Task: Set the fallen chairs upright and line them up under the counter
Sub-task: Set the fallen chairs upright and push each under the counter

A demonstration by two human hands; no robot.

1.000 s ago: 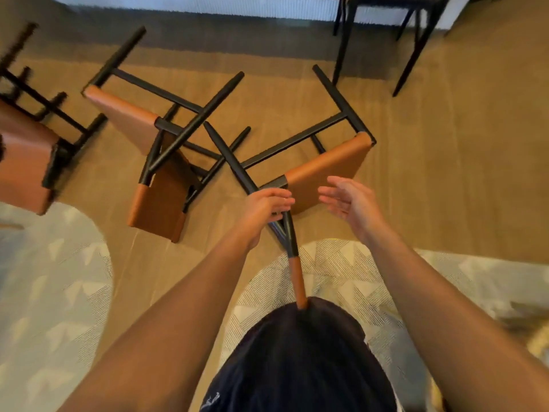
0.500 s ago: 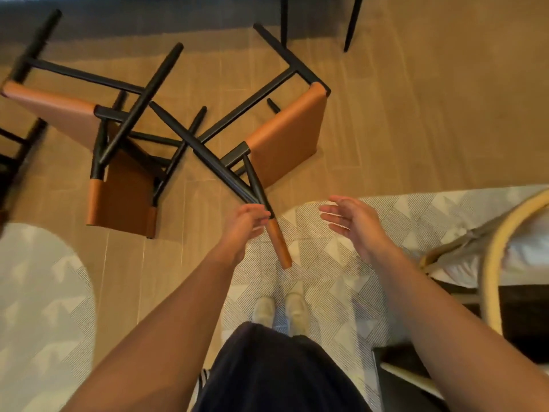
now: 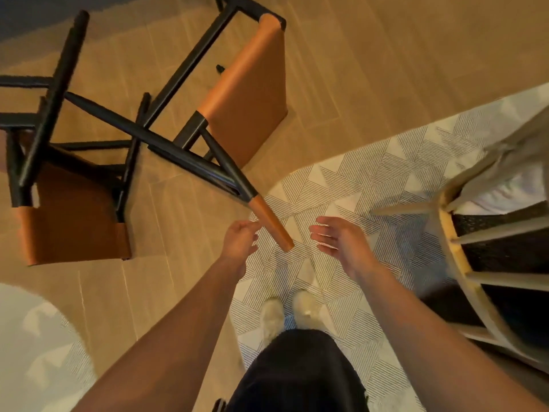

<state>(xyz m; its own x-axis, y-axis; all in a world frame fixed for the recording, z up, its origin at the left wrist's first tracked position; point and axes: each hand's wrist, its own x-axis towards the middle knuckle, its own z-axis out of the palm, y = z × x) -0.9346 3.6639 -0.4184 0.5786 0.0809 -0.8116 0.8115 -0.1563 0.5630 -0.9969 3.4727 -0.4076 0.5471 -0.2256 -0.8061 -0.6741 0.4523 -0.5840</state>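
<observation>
- The left chair (image 3: 71, 227) lies tipped on the floor (image 3: 371, 69), tangled with its neighbour.
- The middle chair (image 3: 246, 93) is still down. The left hand (image 3: 240, 240) has released its tan-tipped leg (image 3: 271, 228) and hangs loosely curled just beside it.
- The right hand (image 3: 341, 240) is spread and empty, well apart from the left, so righting the chair likely needs a fresh grip.

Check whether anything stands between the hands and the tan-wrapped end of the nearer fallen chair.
Nothing visible does. The tan-wrapped end lies between the left hand and right hand. Farther left, legs of the other fallen chair cross this chair's legs and may snag on lifting.
</observation>
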